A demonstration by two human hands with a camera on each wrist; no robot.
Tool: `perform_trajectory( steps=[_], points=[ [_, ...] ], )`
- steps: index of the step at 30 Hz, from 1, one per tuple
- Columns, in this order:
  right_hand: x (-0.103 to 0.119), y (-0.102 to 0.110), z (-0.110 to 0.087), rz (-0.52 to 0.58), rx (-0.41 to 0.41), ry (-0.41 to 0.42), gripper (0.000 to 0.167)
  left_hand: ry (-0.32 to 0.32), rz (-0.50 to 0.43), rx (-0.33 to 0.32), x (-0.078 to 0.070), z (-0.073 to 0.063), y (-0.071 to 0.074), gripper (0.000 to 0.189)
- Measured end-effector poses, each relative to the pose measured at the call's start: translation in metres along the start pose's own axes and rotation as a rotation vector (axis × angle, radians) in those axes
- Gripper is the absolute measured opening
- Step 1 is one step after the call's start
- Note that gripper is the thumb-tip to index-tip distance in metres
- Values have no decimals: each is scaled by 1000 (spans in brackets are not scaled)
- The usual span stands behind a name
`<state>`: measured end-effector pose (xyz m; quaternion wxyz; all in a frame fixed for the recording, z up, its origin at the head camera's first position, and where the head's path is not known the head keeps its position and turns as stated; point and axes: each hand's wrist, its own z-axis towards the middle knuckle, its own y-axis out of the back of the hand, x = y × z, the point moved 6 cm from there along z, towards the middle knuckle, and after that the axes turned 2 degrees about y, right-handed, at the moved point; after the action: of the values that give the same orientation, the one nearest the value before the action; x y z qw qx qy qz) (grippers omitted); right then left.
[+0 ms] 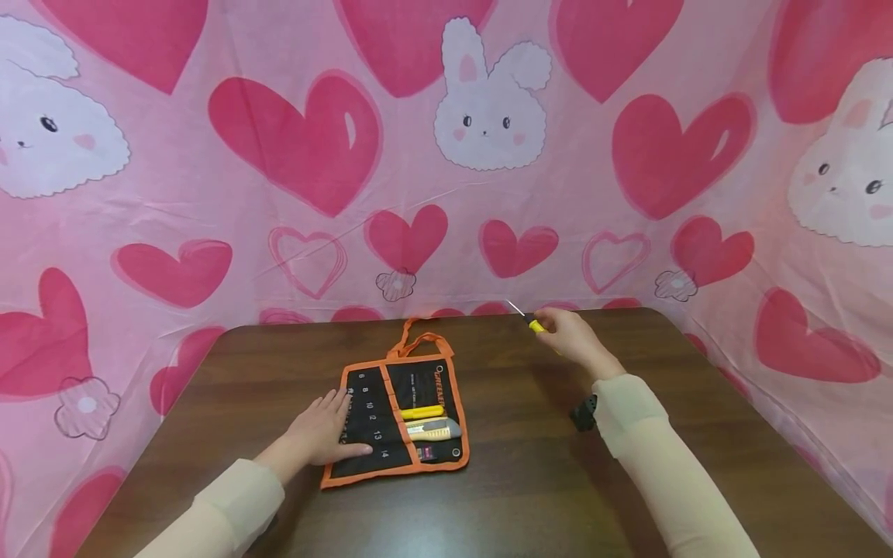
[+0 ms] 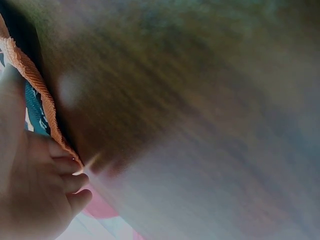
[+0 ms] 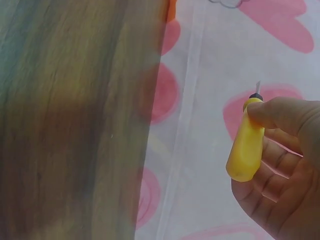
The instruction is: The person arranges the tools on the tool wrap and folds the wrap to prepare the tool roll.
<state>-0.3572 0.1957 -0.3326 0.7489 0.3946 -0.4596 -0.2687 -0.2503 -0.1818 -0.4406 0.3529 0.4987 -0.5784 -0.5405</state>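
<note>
A black tool pouch (image 1: 363, 418) with orange edging lies spread on the table, printed numbers on its left half. My left hand (image 1: 319, 432) rests on its left edge, fingers stretched out and thumb across the black fabric. In the left wrist view the orange edging (image 2: 37, 80) runs past the thumb and fingers. A yellow-handled tool (image 1: 426, 412) and a utility knife (image 1: 432, 428) sit in the right half. Above the table's far right part, my right hand (image 1: 568, 335) grips a screwdriver (image 3: 246, 150) by its yellow handle, its thin metal shaft pointing up and away.
The brown wooden table (image 1: 509, 496) ends at a pink cloth backdrop (image 1: 412, 178) with hearts and rabbits. An orange strap (image 1: 422, 341) trails from the pouch toward the far edge. A small black object (image 1: 583, 414) shows beside the right sleeve.
</note>
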Motion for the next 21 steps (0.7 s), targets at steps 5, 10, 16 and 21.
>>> perform_trajectory(
  steps=[5, 10, 16, 21],
  points=[
    [16, -4, 4, -8, 7, 23, 35, 1, -7, 1, 1, 1, -1, 105],
    [30, -12, 10, -16, 33, 32, 36, 1, 0, -5, 1, 2, -2, 105],
    [46, -22, 15, -18, 43, 62, 37, 4, 9, -8, 2, 3, -3, 106],
    [58, -33, 17, -16, 58, 90, 35, 1, 0, -7, 1, 1, -2, 106]
  ],
)
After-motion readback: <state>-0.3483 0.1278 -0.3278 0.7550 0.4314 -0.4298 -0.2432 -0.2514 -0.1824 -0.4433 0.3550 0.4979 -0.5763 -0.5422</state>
